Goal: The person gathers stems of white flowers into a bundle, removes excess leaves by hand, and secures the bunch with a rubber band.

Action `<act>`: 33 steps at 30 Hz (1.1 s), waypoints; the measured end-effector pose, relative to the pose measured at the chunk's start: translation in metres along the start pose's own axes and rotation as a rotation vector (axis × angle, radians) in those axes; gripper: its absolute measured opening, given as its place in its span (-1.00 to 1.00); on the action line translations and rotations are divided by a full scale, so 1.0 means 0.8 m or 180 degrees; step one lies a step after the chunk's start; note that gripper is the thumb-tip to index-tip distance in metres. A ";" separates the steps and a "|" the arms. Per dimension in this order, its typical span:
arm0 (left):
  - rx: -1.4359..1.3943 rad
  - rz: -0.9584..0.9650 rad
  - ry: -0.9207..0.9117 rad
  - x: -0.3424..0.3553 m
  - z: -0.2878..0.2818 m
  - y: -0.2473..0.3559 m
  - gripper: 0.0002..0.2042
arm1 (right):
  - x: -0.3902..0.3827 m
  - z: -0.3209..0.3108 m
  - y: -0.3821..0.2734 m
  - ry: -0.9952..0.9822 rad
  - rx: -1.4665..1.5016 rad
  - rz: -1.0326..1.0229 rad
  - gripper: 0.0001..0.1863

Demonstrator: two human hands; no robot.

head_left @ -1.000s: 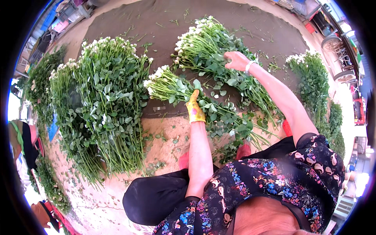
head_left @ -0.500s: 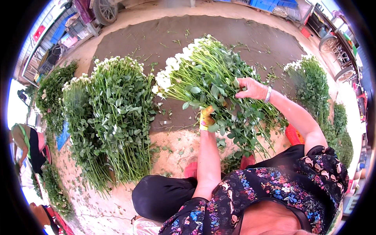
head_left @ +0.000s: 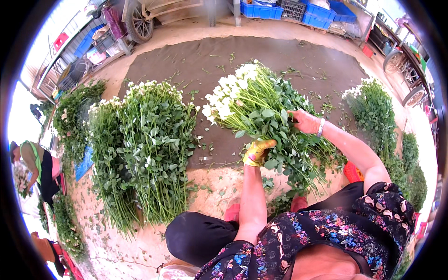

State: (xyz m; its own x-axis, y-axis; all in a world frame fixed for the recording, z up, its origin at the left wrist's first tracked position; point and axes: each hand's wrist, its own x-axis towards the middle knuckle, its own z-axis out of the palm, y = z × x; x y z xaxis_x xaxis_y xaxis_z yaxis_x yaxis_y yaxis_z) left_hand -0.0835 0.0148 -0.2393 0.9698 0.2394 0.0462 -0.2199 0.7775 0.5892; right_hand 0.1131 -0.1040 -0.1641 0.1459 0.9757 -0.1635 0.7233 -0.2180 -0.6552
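Note:
My left hand [head_left: 259, 152], in a yellow glove, is closed around the stems of a large bunch of white roses [head_left: 259, 98] held up before me. The white heads point to the far left and the leafy stem ends slant down to the near right. My right hand [head_left: 305, 122], bare with a band at the wrist, is at the right side of the bunch. Its fingers are bent in at the leaves, and the tips are partly hidden there.
Big piles of cut white roses [head_left: 154, 149] lie on the left, with another pile [head_left: 371, 105] on the right. A dark cloth [head_left: 186, 60] with leaf scraps covers the floor ahead. Blue crates [head_left: 261, 10] and a wheeled cart [head_left: 140, 23] stand behind. A person [head_left: 39, 168] bends at far left.
The whole view has shifted, so the scene sits lower and a bit to the right. My hands stay on the bunch, with more of the yellow glove showing. The person at far left now shows flowers in hand.

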 end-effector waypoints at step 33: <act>-0.1265 0.0726 0.0965 0.032 -0.030 -0.042 -0.50 | 0.079 0.061 -0.038 -0.1177 -0.1553 -0.0137 -0.76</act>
State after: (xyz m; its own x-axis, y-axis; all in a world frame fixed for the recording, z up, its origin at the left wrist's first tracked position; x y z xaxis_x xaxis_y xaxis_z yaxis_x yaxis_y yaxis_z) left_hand -0.0535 0.0088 -0.2773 0.8321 0.5387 -0.1320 -0.5008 0.8320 0.2386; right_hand 0.0672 -0.0370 -0.1905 -0.0710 0.8918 -0.4468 0.9617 -0.0577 -0.2680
